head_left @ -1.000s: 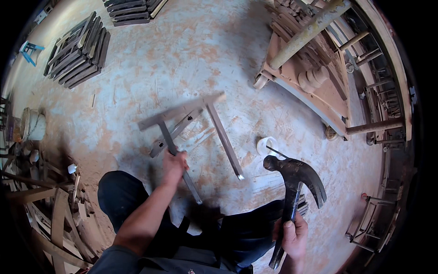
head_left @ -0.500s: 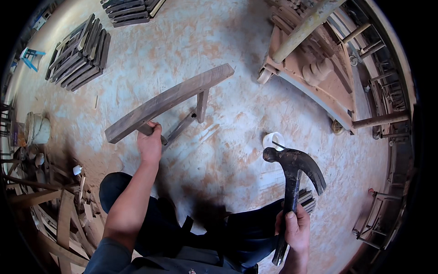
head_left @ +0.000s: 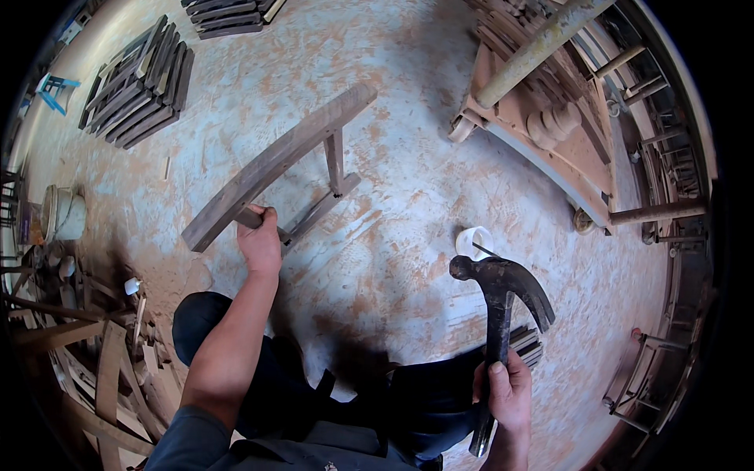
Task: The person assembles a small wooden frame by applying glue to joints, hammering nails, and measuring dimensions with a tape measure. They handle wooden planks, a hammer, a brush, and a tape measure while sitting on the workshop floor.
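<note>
My left hand [head_left: 261, 242] is closed round a short crosspiece of a wooden frame [head_left: 283, 159]. Its long, slightly curved rail slants up and away to the right, and a second crosspiece joins it to a lower rail [head_left: 318, 210]. In my right hand [head_left: 506, 390] is a black claw hammer [head_left: 498, 314], gripped by the handle with its head up and the claw towards the right. A white cup [head_left: 473, 242] with a thin dark stick in it stands on the floor just beyond the hammer head.
Stacked dark wooden frames [head_left: 141, 86] stand at the far left, near a small blue stool [head_left: 55, 93]. A wheeled wooden cart [head_left: 542, 165] holds timber at the far right. Scrap wood [head_left: 110, 377] and a white bucket [head_left: 69, 216] lie to my left. Wooden slats [head_left: 525, 345] sit beside my right knee.
The wooden frame has swung round in my left hand, its far end moving left and up, so more of the lower rail shows. The hammer has barely shifted left.
</note>
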The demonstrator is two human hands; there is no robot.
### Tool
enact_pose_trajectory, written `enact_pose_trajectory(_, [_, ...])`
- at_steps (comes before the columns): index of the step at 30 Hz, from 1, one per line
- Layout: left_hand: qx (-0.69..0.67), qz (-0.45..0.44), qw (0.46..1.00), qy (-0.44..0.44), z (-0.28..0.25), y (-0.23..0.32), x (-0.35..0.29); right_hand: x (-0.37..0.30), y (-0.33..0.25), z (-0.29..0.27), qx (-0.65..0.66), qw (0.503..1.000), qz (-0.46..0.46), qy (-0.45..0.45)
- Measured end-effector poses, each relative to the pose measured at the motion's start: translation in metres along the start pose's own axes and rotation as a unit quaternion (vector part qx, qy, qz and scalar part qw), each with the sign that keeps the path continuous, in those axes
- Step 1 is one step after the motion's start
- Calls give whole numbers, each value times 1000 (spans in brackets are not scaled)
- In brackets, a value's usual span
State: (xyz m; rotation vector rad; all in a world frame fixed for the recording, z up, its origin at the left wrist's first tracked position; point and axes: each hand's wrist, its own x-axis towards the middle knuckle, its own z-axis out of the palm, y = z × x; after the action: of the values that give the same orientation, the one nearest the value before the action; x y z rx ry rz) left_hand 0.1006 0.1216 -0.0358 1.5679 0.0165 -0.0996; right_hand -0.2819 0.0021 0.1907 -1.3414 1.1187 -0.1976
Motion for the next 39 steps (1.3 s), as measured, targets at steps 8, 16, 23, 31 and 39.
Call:
enact_pose_trajectory(8, [42, -16, 999, -28, -4, -6, 2, 2, 6, 1, 7, 1000, 5, -2])
enact_pose_trajectory(16, [18, -12, 999, -25, -5, -6, -3, 6, 13, 1, -12, 1000, 4, -11])
enact_pose_trajectory(23, [25, 4, 1000, -12, -6, -3, -7, 11, 11, 7, 5, 1000, 23, -14])
enact_pose_trajectory(31, [18, 18, 1000, -12, -14, -17, -2, 17, 7, 9, -8, 999, 34, -19])
enact_pose_trajectory(39, [101, 51, 993, -34, -13, -5, -2, 26, -3, 14, -43, 998, 44, -21])
